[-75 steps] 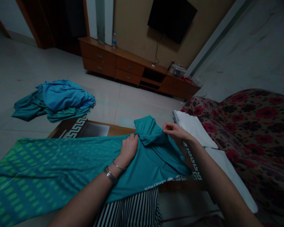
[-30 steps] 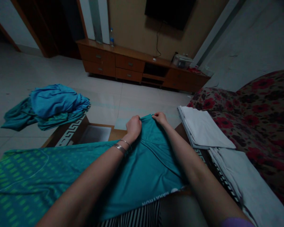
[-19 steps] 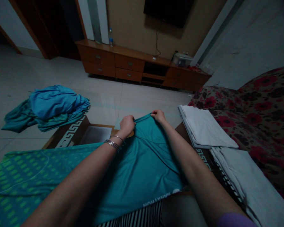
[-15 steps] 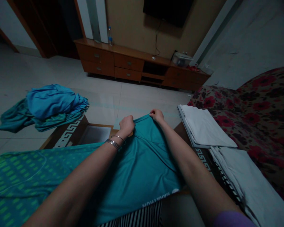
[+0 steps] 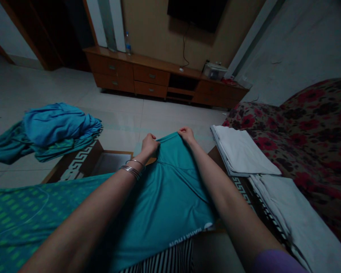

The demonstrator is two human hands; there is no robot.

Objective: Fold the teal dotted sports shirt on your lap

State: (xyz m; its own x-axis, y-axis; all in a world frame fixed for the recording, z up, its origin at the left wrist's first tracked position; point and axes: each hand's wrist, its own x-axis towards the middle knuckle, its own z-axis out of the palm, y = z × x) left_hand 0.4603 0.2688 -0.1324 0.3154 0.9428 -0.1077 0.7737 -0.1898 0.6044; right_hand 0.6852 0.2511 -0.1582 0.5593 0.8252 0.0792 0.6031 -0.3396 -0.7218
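Teal T-shirt (image 5: 170,197): spread flat across the counter (image 5: 74,167), with its near hem draped over the front edge toward the striped fabric (image 5: 165,261) on the lap. The cloth is plain, smooth teal on the right portion, and a lighter green block pattern is borne on the left portion. One sleeve is seen folded back, leaving a diagonal crease line across the plain part. The far edge is pinched at two points: the left hand (image 5: 149,144), closed on the fabric, with metal bangles (image 5: 132,170) at the wrist, and the right hand (image 5: 186,134), likewise closed on the fabric just beside it.

White lettering is noted along the near hem, upside down to the camera and read as "MARATHON"; a small white mark sits beside it, too small to be identified.

Folded white cloths (image 5: 241,151) are stacked at the right end of the counter. A heap of blue and teal garments (image 5: 53,129) lies at the left.
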